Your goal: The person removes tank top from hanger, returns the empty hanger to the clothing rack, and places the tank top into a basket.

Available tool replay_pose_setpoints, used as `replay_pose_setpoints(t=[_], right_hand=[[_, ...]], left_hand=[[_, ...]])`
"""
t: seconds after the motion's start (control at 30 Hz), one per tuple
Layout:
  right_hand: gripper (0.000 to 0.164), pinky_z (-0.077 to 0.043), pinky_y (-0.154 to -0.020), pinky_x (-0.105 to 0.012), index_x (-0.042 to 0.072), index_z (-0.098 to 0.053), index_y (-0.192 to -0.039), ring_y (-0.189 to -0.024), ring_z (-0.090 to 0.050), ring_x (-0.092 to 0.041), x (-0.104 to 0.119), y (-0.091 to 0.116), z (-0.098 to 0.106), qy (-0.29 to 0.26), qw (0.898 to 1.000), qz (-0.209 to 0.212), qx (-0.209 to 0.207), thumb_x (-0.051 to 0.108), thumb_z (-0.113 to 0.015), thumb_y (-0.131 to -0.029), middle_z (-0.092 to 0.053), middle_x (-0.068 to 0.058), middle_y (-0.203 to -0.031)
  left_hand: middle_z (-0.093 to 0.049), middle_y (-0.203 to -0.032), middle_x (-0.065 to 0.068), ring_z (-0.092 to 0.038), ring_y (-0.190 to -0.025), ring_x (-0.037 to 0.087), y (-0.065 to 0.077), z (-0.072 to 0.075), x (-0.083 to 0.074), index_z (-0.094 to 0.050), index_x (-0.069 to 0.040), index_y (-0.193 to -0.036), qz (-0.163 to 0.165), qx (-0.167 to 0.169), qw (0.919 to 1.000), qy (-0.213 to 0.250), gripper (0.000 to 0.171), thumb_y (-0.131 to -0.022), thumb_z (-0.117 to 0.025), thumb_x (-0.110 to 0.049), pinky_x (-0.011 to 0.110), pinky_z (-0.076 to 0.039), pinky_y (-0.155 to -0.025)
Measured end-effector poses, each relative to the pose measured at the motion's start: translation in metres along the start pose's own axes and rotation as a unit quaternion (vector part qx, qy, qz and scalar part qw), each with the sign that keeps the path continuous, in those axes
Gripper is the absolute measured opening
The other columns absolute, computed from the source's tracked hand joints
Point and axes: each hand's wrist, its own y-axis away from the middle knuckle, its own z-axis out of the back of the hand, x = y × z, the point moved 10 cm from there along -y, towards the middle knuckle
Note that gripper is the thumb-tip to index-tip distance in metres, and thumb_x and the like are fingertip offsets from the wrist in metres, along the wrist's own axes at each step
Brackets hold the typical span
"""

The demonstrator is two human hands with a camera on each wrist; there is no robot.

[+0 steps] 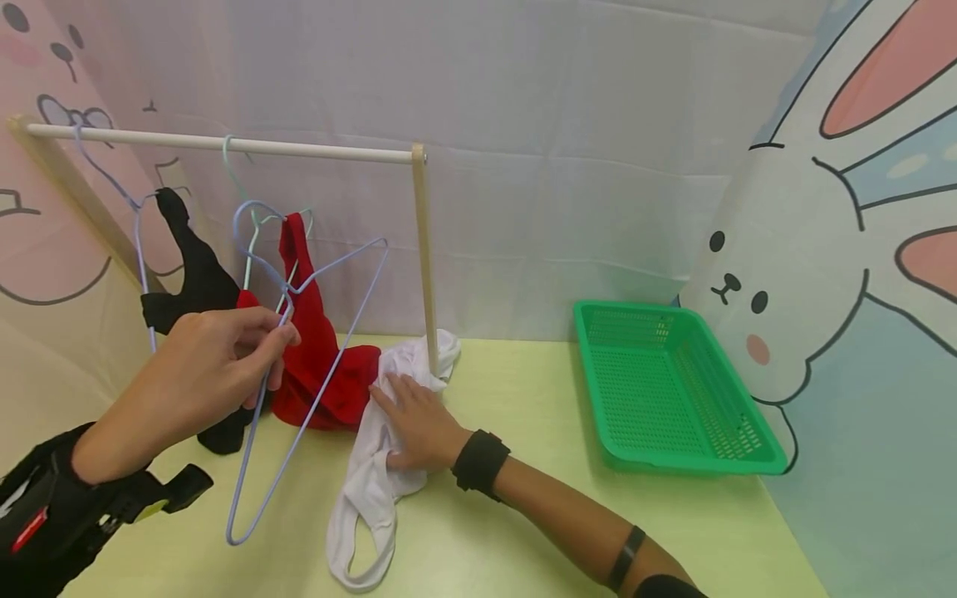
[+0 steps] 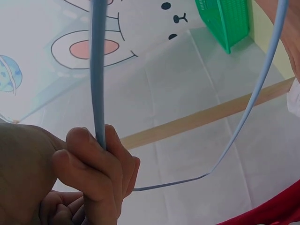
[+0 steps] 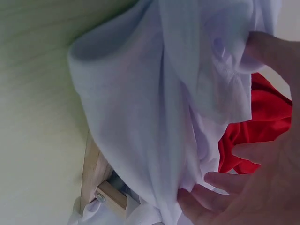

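My left hand (image 1: 224,361) grips one side of a light blue hanger (image 1: 254,440), thumb and fingers around its thin bar. The hanger tilts in front of the rack, its hook near a red garment (image 1: 317,332). In the left wrist view, the curled fingers (image 2: 101,183) wrap the bar. A white tank top (image 1: 366,490) lies bunched on the table, one strap loop toward me. My right hand (image 1: 422,428) rests on it with fingers spread. The right wrist view shows the thumb and fingertips against the white cloth (image 3: 126,108).
A clothes rack with a white rail (image 1: 321,152) and wooden legs stands at the left. A black garment (image 1: 198,286) and the red one hang from hangers on it. One rack leg (image 1: 424,257) meets the white cloth. A green basket (image 1: 703,467) sits at the right.
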Motion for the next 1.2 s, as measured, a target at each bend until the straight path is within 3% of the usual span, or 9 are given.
replay_pose_setpoints(t=[0.3, 0.47, 0.63, 0.83, 0.93, 1.0, 1.2], right_hand=[[0.108, -0.033, -0.125, -0.048, 0.018, -0.026, -0.171, -0.159, -0.028, -0.033, -0.011, -0.007, -0.015, 0.013, 0.999, -0.027, 0.029, 0.06, -0.078, -0.086, -0.027, -0.011, -0.174], [0.104, -0.037, -0.123, -0.046, 0.019, -0.03, -0.169, -0.155, -0.037, -0.029, -0.015, -0.009, -0.024, 0.018, 0.999, -0.031, 0.034, 0.06, -0.078, -0.086, -0.038, -0.008, -0.17], [0.089, -0.042, -0.119, -0.039, 0.015, -0.042, -0.162, -0.144, -0.048, -0.025, -0.013, -0.011, -0.028, 0.017, 0.999, -0.016, 0.033, 0.055, -0.074, -0.09, -0.051, -0.005, -0.159], [0.069, -0.046, -0.11, -0.026, 0.012, -0.056, -0.149, -0.126, -0.054, -0.02, -0.009, -0.013, -0.031, 0.018, 0.999, 0.008, 0.028, 0.05, -0.071, -0.093, -0.062, -0.003, -0.141], [0.064, -0.048, -0.104, -0.024, 0.011, -0.059, -0.146, -0.12, -0.055, -0.018, -0.009, -0.015, -0.033, 0.001, 1.0, 0.01, 0.029, 0.046, -0.071, -0.094, -0.063, -0.003, -0.135], [0.06, -0.05, -0.101, -0.024, 0.011, -0.06, -0.144, -0.117, -0.055, -0.018, -0.009, -0.016, -0.034, -0.008, 1.0, 0.01, 0.029, 0.043, -0.071, -0.095, -0.064, -0.003, -0.133], [0.051, -0.052, -0.098, -0.024, 0.012, -0.064, -0.139, -0.114, -0.059, -0.017, -0.01, -0.018, -0.034, -0.021, 1.0, 0.006, 0.016, 0.035, -0.073, -0.095, -0.066, -0.002, -0.131]], left_hand=[[-0.059, -0.06, -0.01, -0.054, -0.049, 0.008, -0.018, 0.003, 0.001, -0.072, -0.004, -0.101, -0.003, 0.011, 0.9998, -0.014, 0.022, -0.11, -0.058, -0.017, 0.029, -0.043, -0.049], [-0.058, -0.059, -0.007, -0.055, -0.051, 0.012, -0.031, 0.004, 0.002, -0.072, -0.004, -0.1, 0.001, 0.015, 0.9998, -0.016, 0.026, -0.111, -0.054, -0.02, 0.029, -0.044, -0.048], [-0.059, -0.06, -0.005, -0.054, -0.051, 0.014, -0.042, 0.003, 0.002, -0.073, -0.004, -0.101, 0.0, 0.022, 0.9997, -0.011, 0.027, -0.111, -0.054, -0.02, 0.029, -0.045, -0.048], [-0.061, -0.062, -0.002, -0.056, -0.055, 0.018, -0.056, 0.001, 0.001, -0.071, -0.006, -0.088, -0.007, 0.027, 0.9995, -0.011, 0.032, -0.111, -0.054, -0.021, 0.03, -0.047, -0.049], [-0.064, -0.065, 0.001, -0.057, -0.055, 0.02, -0.064, 0.0, 0.005, -0.073, -0.003, -0.095, 0.01, 0.036, 0.9993, -0.006, 0.031, -0.111, -0.054, -0.021, 0.03, -0.048, -0.049], [-0.068, -0.07, 0.005, -0.059, -0.056, 0.02, -0.069, 0.001, 0.007, -0.074, 0.001, -0.108, 0.017, 0.038, 0.9991, -0.003, 0.029, -0.11, -0.054, -0.02, 0.03, -0.049, -0.05], [-0.07, -0.073, 0.004, -0.058, -0.056, 0.019, -0.079, 0.002, 0.007, -0.073, 0.005, -0.122, 0.015, 0.037, 0.9992, 0.001, 0.031, -0.11, -0.058, -0.02, 0.028, -0.048, -0.054]])
